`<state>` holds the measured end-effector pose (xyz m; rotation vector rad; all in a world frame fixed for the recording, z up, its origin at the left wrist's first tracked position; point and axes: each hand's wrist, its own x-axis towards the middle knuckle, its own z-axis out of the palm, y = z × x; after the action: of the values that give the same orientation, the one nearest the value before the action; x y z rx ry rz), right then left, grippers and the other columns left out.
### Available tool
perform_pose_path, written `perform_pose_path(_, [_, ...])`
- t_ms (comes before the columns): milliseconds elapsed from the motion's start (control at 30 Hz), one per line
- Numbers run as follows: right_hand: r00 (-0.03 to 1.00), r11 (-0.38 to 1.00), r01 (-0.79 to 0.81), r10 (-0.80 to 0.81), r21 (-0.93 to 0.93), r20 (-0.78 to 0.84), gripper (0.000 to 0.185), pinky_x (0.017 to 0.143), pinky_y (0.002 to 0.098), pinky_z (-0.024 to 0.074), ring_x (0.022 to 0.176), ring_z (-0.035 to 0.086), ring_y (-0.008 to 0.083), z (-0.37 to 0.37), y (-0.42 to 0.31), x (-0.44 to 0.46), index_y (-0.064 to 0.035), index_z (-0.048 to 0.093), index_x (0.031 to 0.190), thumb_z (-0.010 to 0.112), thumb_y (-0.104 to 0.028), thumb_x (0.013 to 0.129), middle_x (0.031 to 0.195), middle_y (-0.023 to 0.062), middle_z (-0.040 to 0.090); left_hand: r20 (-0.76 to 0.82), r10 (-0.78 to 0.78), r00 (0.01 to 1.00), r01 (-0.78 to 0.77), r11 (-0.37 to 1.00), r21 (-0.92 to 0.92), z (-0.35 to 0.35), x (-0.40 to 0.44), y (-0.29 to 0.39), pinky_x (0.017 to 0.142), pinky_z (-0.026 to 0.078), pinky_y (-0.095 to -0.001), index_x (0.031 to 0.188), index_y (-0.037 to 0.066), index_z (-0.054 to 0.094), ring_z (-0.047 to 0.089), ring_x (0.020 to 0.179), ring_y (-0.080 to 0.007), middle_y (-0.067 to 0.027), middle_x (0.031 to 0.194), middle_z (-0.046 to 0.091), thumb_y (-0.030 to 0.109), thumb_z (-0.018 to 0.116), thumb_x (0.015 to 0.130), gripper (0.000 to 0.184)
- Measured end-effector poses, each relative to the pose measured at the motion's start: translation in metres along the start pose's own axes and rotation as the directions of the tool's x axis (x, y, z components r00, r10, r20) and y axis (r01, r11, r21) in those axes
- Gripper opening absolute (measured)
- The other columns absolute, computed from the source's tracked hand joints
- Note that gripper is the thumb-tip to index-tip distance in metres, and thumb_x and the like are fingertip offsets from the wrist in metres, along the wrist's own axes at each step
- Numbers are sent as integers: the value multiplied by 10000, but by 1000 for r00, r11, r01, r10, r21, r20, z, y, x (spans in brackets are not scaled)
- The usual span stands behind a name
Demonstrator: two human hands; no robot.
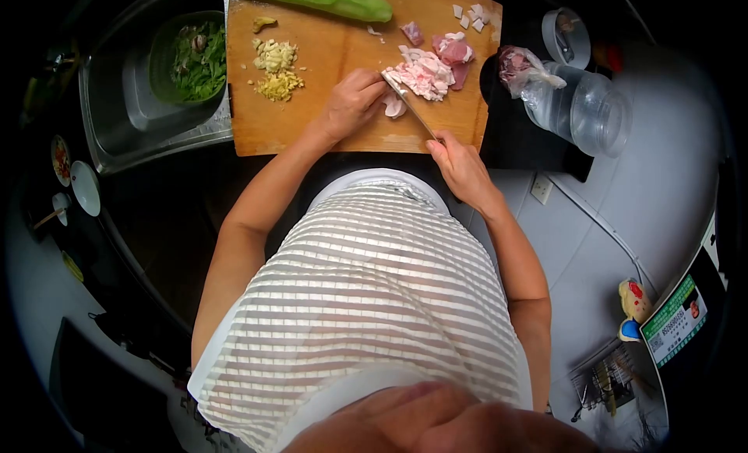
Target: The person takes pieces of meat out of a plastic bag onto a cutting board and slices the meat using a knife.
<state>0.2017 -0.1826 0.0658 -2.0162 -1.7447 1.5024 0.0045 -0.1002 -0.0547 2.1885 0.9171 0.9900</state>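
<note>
My right hand (463,172) grips the handle of a knife (417,110), whose blade slants up and left across the wooden cutting board (327,133). Beside the blade's far end, my left hand (354,102) has its fingers curled down on a pale piece of raw meat (394,105), partly covered by the knife and fingers. A heap of sliced pinkish-white meat (423,73) lies just beyond the blade. Redder meat chunks (455,52) rest against that heap.
Chopped garlic (275,56) and minced yellowish ginger (279,85) lie at the board's left. A long green gourd (327,0) lies along the far edge, small white squares (477,15) at far right. Left is a sink (117,145) with leafy greens (199,63); right, a clear plastic jar (596,110).
</note>
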Motion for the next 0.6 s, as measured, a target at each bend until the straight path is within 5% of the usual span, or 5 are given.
perform_pose_path(233, [989,991,131,-132,-17,-63,388,673,480,424,768,576,438,6,-1,43,40,525,1048,433,-321,936,781,271,593,45,-21,999,21,1000,-5,1,-2,-3,728,480,-356,873,19,621,574,845,-293,-119,902,590,34,659,686,192])
perform_pose_path(300, [1000,968,-15,8,249,29,374,648,451,423,731,581,411,-4,10,41,27,528,1055,436,-316,936,750,253,587,24,-28,999,28,999,-20,0,0,-1,730,481,-355,876,18,617,575,853,-293,-119,904,590,32,661,683,198])
perform_pose_path(600, [1000,997,18,-20,78,21,381,642,442,418,722,574,407,-14,11,3,40,518,1050,445,-315,932,721,234,580,94,45,995,-43,999,-18,-9,-4,-6,752,493,-360,933,21,613,592,879,-288,-129,954,603,8,653,688,249])
